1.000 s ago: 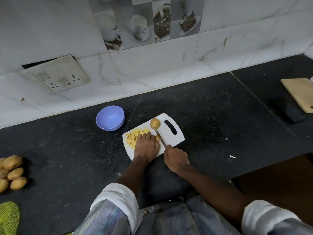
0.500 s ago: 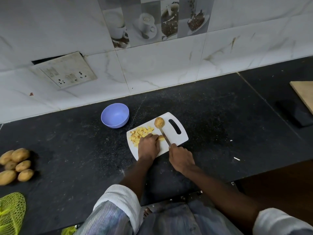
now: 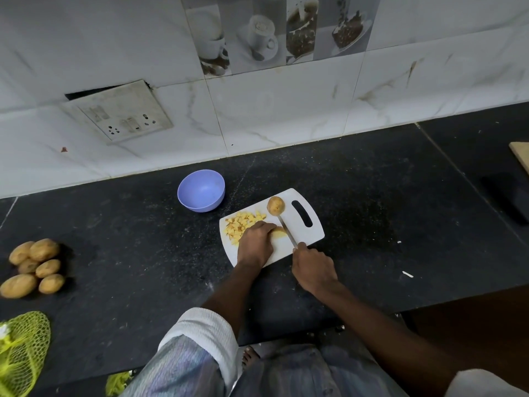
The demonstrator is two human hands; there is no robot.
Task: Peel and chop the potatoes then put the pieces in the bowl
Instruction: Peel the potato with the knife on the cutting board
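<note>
Black counter | left hand arched, apparently pinning potato piece on board | right hand at 5 o'clock, fist clamped round knife.

potato piece: peeled, on board | diced pile | bowl: blue, upright

My left hand pins peeled potato on cutting board; right hand grips knife. Bowl at ten o'clock.
</note>
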